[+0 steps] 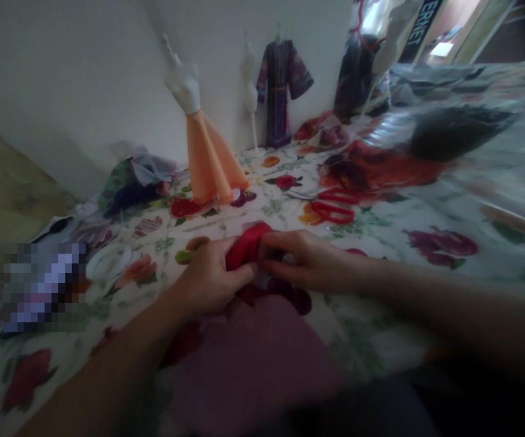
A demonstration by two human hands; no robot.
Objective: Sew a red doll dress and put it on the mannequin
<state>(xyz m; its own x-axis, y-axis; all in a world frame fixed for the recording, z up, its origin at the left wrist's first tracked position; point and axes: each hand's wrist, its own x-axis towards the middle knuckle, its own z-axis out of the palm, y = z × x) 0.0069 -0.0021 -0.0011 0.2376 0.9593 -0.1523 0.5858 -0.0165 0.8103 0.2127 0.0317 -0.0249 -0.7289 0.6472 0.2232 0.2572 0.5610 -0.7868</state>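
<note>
A small piece of red cloth (247,244) is gathered between my two hands above the table. My left hand (214,270) is closed on its left side, thumb in front. From the right, my right hand (301,258) pinches the cloth's right edge with thumb and fingertips. Whether a needle or pin is between those fingers is too small to tell. Below the hands lies a flat piece of dull pink fabric (262,358), its near edge dim and blurred. Red-handled scissors (335,203) rest on the table beyond my right hand.
A doll-sized dress form (184,85) wearing an orange skirt (210,161) stands behind my hands. Farther back are a bare form (248,79) and a purple robe (278,91). Cloth scraps (139,176) lie left, orange fabric (380,167) right, on the fruit-patterned tablecloth (371,315).
</note>
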